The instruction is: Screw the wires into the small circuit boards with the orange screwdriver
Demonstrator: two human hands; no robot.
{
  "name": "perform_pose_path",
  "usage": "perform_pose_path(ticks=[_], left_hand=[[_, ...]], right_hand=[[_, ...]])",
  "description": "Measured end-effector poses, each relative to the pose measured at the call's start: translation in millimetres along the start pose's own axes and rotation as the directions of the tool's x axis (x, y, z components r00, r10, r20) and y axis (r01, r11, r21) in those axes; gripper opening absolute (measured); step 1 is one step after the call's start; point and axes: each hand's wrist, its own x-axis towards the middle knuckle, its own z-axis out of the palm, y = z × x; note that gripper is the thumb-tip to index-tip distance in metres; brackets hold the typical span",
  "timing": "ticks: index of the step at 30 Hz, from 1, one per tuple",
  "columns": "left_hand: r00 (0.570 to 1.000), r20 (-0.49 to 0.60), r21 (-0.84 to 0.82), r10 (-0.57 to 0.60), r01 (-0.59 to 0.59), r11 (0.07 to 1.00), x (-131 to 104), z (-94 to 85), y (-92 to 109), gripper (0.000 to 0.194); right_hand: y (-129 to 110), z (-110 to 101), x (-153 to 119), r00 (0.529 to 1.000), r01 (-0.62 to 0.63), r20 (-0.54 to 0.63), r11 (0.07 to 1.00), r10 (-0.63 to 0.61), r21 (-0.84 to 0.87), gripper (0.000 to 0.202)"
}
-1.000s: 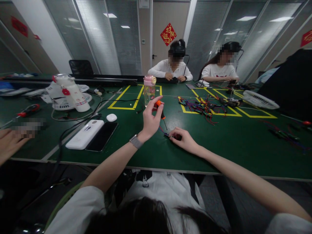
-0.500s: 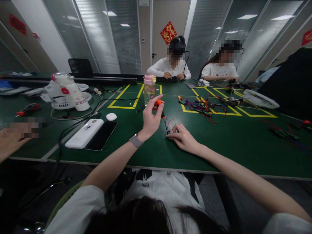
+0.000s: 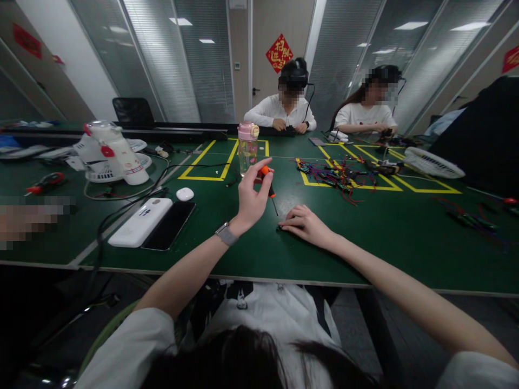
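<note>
My left hand (image 3: 254, 189) is closed around the handle of an orange-and-black screwdriver (image 3: 272, 193). The shaft slants down to the right, its tip just above a small dark part (image 3: 279, 227) on the green table. Fingers of my right hand (image 3: 305, 226) pinch that part from the right, with the hand resting on the tabletop. Most of the part lies behind the fingertips, so its exact kind is unclear. A small gap seems to separate the screwdriver tip from it.
A pink-lidded bottle (image 3: 247, 146) stands behind my left hand. A white power bank (image 3: 141, 222), a black phone (image 3: 169, 226) and a white earbud case (image 3: 185, 194) lie left. Wired circuit boards (image 3: 332, 174) are heaped right. Two people sit opposite; another person's hand (image 3: 28, 221) is far left.
The red and blue wires beside the small part no longer show. My right fingers have shifted slightly and turned the part. The screwdriver stays nearly in place.
</note>
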Motion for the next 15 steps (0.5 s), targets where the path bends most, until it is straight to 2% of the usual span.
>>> perform_pose_path(ticks=[3,8,11,15], left_hand=[[1.0,-0.006,0.007,0.002,-0.002,1.0,-1.3,0.5,1.0,0.028],[0.996,-0.002,0.074,0.085,-0.085,0.994,-0.6,0.6,-5.7,0.028],[0.986,0.024,0.131,0.162,-0.164,0.978,0.2,0.2,-12.9,0.028],[0.977,0.098,0.148,0.187,-0.201,0.968,-1.2,1.0,-16.5,0.029]], right_hand=[[1.7,-0.1,-2.5,1.0,-0.005,0.014,0.997,0.004,0.079,0.026],[4.2,-3.0,-6.5,1.0,-0.007,0.031,0.987,0.003,0.161,0.03],[4.5,-1.4,-6.4,0.997,-0.07,0.006,0.978,0.071,0.195,0.028],[2.0,5.7,-4.3,0.983,-0.162,-0.039,0.944,0.181,0.289,0.031]])
